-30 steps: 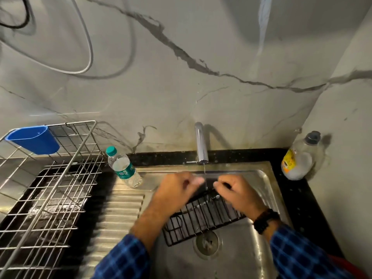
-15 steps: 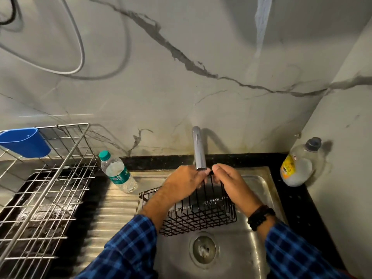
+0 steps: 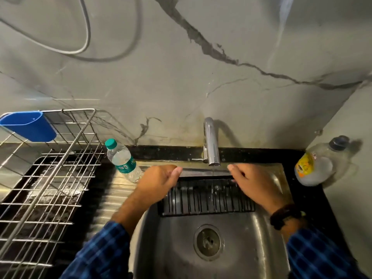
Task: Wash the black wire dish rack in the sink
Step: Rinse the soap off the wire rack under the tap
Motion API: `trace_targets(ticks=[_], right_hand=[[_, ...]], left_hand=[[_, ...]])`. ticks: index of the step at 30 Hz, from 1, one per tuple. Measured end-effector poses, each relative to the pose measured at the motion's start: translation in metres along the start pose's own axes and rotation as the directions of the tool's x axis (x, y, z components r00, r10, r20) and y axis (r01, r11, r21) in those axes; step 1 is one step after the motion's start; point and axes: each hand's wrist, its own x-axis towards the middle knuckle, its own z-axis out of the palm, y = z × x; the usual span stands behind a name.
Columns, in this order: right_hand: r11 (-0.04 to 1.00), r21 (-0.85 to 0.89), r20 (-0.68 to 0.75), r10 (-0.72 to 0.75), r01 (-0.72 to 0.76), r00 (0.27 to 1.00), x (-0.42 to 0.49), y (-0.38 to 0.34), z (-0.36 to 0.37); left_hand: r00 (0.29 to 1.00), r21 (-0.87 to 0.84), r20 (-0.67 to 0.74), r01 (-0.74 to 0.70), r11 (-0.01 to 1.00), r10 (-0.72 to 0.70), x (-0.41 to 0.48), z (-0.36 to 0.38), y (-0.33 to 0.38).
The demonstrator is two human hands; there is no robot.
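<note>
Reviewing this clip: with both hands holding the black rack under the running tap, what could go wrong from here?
1. The left hand and right hand grip only the top edge of the wet black wire rack; it might slip and drop into the sink.
2. The stream from the tap hits the rack's wires and could splash onto the counter.
3. The water bottle stands close to the left hand; a sideways move may topple it.

Water bottle point(image 3: 123, 163) standing far left of my basin, silver drying rack point(image 3: 46, 178) with blue cup point(image 3: 30, 125) further left, soap bottle point(image 3: 316, 164) far right.
</note>
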Motion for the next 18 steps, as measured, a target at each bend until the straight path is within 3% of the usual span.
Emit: trace_targets(ticks=[1, 3, 6, 8, 10, 12, 13, 14, 15, 16, 17, 18], right_hand=[[0.983, -0.16, 0.095, -0.078, 0.092, 0.992, -0.001, -0.016, 0.0], [0.945, -0.214, 0.253, -0.192, 0.248, 0.948, -0.005, -0.043, 0.01], [0.889, -0.242, 0.208, -0.344, 0.389, 0.915, -0.008, -0.065, 0.017], [0.845, -0.349, 0.222, -0.345, 0.405, 0.912, -0.009, -0.066, 0.008], [0.772, -0.5, 0.192, -0.342, 0.392, 0.92, -0.016, -0.061, 0.001], [0.676, -0.623, 0.085, -0.44, 0.392, 0.894, -0.027, -0.059, -0.001], [0.649, -0.649, 0.029, -0.499, 0.396, 0.866, -0.03, -0.06, -0.002], [0.629, -0.661, -0.018, -0.559, 0.409, 0.829, -0.033, -0.062, -0.001], [0.605, -0.669, -0.036, -0.607, 0.432, 0.794, -0.035, -0.063, -0.001], [0.574, -0.672, -0.029, -0.652, 0.468, 0.758, -0.037, -0.065, 0.001], [0.539, -0.669, 0.005, -0.686, 0.512, 0.728, -0.039, -0.066, 0.002], [0.502, -0.656, 0.061, -0.71, 0.565, 0.701, -0.042, -0.067, 0.005]], left_hand=[[0.999, 0.089, 0.019, -0.029, 0.996, 0.027, 0.002, 0.002, 0.01], [0.996, 0.206, 0.054, -0.074, 0.976, 0.064, 0.005, 0.007, 0.03], [0.995, 0.17, 0.004, -0.095, 0.981, 0.095, 0.003, 0.012, 0.044], [0.992, 0.064, -0.022, -0.119, 0.991, 0.12, -0.002, 0.009, 0.034], [1.0, -0.157, 0.03, 0.011, 0.988, -0.007, -0.007, 0.008, 0.013], [0.951, -0.303, 0.239, 0.264, 0.916, -0.196, -0.013, 0.011, -0.004], [0.865, -0.355, 0.402, 0.448, 0.821, -0.299, -0.018, 0.015, -0.007], [0.749, -0.435, 0.565, 0.627, 0.646, -0.346, -0.023, 0.019, -0.007], [0.67, -0.548, 0.667, 0.737, 0.396, -0.325, -0.026, 0.022, -0.004], [0.655, -0.65, 0.689, 0.748, 0.135, -0.31, -0.027, 0.025, -0.002], [0.654, -0.702, 0.682, 0.711, -0.043, -0.328, -0.025, 0.026, 0.0], [0.65, -0.718, 0.679, 0.685, -0.123, -0.341, -0.023, 0.026, 0.0]])
